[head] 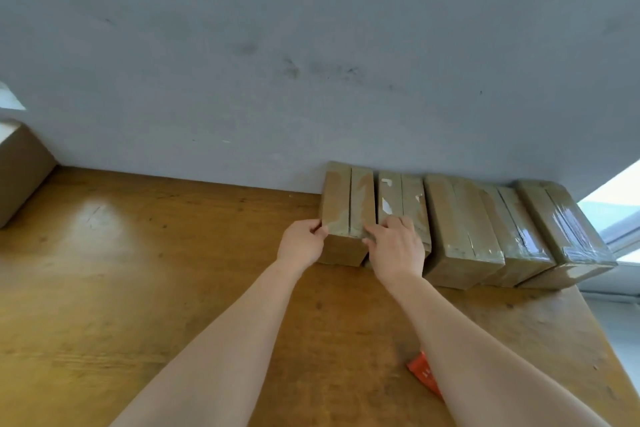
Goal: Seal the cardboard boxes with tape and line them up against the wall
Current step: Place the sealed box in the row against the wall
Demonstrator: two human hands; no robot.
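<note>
Head view. Row of five cardboard boxes standing side by side at the far right corner of the tabletop [145, 270], their far ends against the wall [311, 62].

The leftmost box [348, 204] is the one in hand. The left hand [300, 246] grips its near left corner, with the thumb on top and the fingers curled round the side. The right hand [394, 248] holds its near right edge, fingers curled down into the narrow gap beside the second box [403, 201]. Both hands therefore have hold of the same box and neither is free.

The third box [457, 222], fourth box [509, 222] and fifth box [550, 201] touch one another and run on toward the right edge. Glossy tape [571, 236] shows plainly on the right-hand boxes. A duller strip appears to cross the seam of the leftmost box — the sealing of these five looks done, though the undersides are hidden.

Judged progress: sealing complete for the visible row, and four boxes already set. The fifth-placed box on the left is at the wall, and probably needs only squaring up and closing against its neighbour.

Still open — a larger carton [20, 173] stands at the far left corner, well apart from the row. Whether it belongs to the task or is sealed cannot be told.

An orange object [424, 374] lies near the front edge, partly hidden under the right forearm. A window [616, 208] shows beyond the right edge.
</note>
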